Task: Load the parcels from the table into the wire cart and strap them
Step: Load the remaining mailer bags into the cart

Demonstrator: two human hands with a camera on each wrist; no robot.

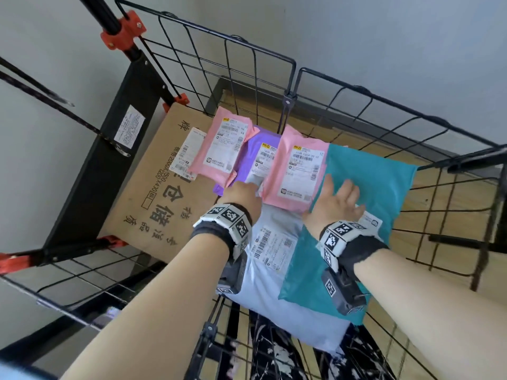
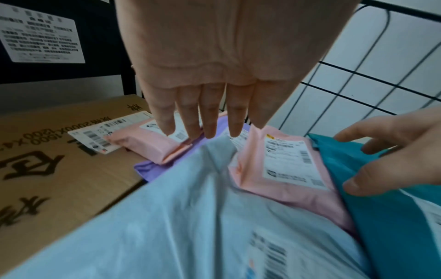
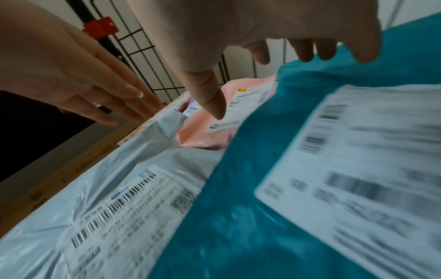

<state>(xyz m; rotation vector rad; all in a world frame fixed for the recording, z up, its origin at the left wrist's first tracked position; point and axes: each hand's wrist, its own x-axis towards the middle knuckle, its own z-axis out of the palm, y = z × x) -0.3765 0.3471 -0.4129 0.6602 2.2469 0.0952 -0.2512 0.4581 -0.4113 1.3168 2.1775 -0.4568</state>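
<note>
Several bagged parcels lie in the black wire cart [image 1: 356, 87] beside a flat cardboard box [image 1: 153, 204]. My left hand [image 1: 244, 189] reaches over the pale grey-blue parcel [image 1: 274, 270]. Its straight fingers [image 2: 207, 120] point at that parcel's far edge, where a purple parcel [image 1: 255, 149] and two pink ones [image 1: 219, 144] [image 1: 293, 171] meet. My right hand [image 1: 338, 194] rests with spread fingers on the teal parcel [image 1: 370, 182], its thumb [image 3: 212, 94] hanging over the nearer pink parcel. Neither hand grips anything.
A black elastic strap [image 1: 55, 105] with a metal hook [image 1: 120, 150] hangs across the cart's left side. Red clamps [image 1: 123, 28] join a black pole to the frame. A black panel with a white label [image 1: 129, 127] stands behind the box. Wood flooring shows through the mesh.
</note>
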